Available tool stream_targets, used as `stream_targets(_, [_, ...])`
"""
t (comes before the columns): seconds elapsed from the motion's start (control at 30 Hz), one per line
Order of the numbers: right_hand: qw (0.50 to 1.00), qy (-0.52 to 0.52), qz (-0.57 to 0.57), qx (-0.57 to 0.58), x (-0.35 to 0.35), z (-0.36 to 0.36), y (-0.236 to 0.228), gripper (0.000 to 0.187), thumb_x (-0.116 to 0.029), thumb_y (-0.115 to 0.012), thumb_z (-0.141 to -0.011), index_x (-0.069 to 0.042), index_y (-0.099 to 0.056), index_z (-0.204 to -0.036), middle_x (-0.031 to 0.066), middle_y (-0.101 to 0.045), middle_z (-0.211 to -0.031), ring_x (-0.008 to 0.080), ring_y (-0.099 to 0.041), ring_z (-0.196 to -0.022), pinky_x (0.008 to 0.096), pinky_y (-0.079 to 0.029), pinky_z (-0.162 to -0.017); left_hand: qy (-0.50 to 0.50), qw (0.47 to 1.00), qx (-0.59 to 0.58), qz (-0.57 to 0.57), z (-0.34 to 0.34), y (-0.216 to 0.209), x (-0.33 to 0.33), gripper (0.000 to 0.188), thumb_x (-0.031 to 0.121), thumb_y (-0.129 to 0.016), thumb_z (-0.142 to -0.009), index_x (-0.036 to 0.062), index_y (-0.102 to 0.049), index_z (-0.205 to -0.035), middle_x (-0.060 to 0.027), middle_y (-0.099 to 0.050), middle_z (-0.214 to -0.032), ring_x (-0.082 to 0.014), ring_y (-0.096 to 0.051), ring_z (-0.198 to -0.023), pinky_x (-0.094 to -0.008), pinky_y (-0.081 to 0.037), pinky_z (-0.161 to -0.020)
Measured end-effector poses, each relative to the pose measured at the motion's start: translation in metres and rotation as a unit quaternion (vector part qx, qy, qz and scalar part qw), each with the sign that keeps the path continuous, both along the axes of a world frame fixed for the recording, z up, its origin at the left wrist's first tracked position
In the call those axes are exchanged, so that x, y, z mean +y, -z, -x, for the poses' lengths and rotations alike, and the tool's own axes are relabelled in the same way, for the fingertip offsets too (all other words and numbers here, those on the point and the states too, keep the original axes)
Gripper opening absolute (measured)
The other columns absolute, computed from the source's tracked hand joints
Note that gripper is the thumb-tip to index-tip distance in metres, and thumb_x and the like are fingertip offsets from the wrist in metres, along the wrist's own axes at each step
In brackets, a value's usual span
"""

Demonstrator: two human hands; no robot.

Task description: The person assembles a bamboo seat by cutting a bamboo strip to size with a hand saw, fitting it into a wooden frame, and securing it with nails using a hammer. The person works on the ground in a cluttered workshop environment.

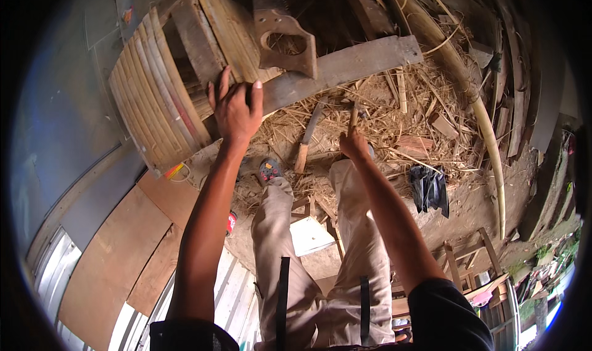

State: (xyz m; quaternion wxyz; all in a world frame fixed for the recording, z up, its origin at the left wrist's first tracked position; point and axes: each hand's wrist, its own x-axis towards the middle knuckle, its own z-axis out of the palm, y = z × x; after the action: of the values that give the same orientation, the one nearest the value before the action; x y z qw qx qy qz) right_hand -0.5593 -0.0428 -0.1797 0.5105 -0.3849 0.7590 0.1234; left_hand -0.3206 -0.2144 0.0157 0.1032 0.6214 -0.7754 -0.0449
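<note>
My left hand (237, 110) rests with fingers spread where a narrow board meets a long weathered plank (345, 64). Beside it are curved bamboo slats (151, 92), fixed side by side as part of a wooden frame. My right hand (356, 144) is closed round the wooden handle of a hammer (354, 118), held low over the shavings; its head is partly lost against them. A handsaw (308, 58) with a wooden grip lies across the plank, teeth toward the far side. Between my hands, a long knife (302, 153) with a wooden handle lies on the ground.
Bamboo shavings (376, 98) litter the ground. A long bamboo pole (478, 104) curves down the right, near a black plastic bag (428, 190) and a reddish wood block (414, 145). Wooden panels (117, 240) stand at left. A red can (231, 222) is by my left leg.
</note>
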Motion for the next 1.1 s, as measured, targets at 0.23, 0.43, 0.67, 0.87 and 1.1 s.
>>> stream_targets(0.23, [0.975, -0.123, 0.185, 0.004, -0.022, 0.022, -0.021, 0.065, -0.027, -0.057, -0.092, -0.008, -0.03, -0.148, 0.0268, -0.068, -0.1, 0.0436, -0.067, -0.085, 0.0527, -0.055, -0.073, -0.007, 0.999, 0.003, -0.033, -0.003, -0.001, 0.005, 0.047, 0.042, -0.047, -0.099, 0.0034, -0.072, -0.095, -0.0169, -0.069, -0.111, -0.0285, -0.04, -0.137, -0.0565, -0.019, -0.114])
stream_targets(0.43, [0.978, -0.117, 0.168, 0.043, -0.01, 0.007, -0.04, 0.037, -0.027, -0.054, -0.092, -0.002, -0.053, -0.119, 0.0252, -0.067, -0.106, 0.0423, -0.066, -0.095, 0.051, -0.055, -0.081, -0.007, 0.999, 0.044, -0.013, -0.007, -0.003, 0.007, 0.033, 0.033, -0.055, -0.097, 0.0042, -0.07, -0.097, -0.0153, -0.069, -0.109, -0.0293, -0.047, -0.132, -0.0539, -0.029, -0.112])
stream_targets(0.67, [0.977, -0.158, 0.119, 0.082, 0.069, -0.038, -0.047, 0.029, -0.029, -0.051, -0.094, -0.007, -0.056, -0.112, 0.0251, -0.067, -0.102, 0.0458, -0.064, -0.093, 0.0545, -0.053, -0.079, -0.089, 0.942, 0.323, -0.012, -0.106, 0.02, 0.221, 0.018, 0.006, -0.058, -0.092, 0.0054, -0.062, -0.11, -0.0169, -0.06, -0.123, -0.0371, -0.055, -0.118, -0.0469, -0.043, -0.099])
stream_targets(0.87, [0.964, -0.128, 0.234, 0.015, 0.171, -0.12, -0.053, 0.02, -0.025, -0.058, -0.092, -0.007, -0.064, -0.095, 0.0207, -0.069, -0.082, 0.0413, -0.068, -0.081, 0.0491, -0.054, -0.068, -0.369, 0.824, 0.351, -0.25, -0.255, 0.074, 0.412, 0.016, 0.01, -0.057, -0.097, 0.0047, -0.063, -0.11, -0.0119, -0.069, -0.103, -0.0234, -0.067, -0.097, -0.0333, -0.052, -0.078])
stream_targets(1.1, [0.959, 0.039, 0.279, -0.026, 0.159, -0.258, -0.11, 0.021, -0.024, -0.07, -0.088, -0.004, -0.067, -0.096, 0.0153, -0.071, -0.082, 0.0281, -0.071, -0.078, 0.0375, -0.054, -0.068, -0.373, 0.778, 0.438, -0.253, -0.322, 0.072, 0.38, 0.02, 0.015, -0.056, -0.099, 0.0047, -0.061, -0.116, -0.0114, -0.072, -0.101, -0.0205, -0.07, -0.09, -0.0313, -0.053, -0.076])
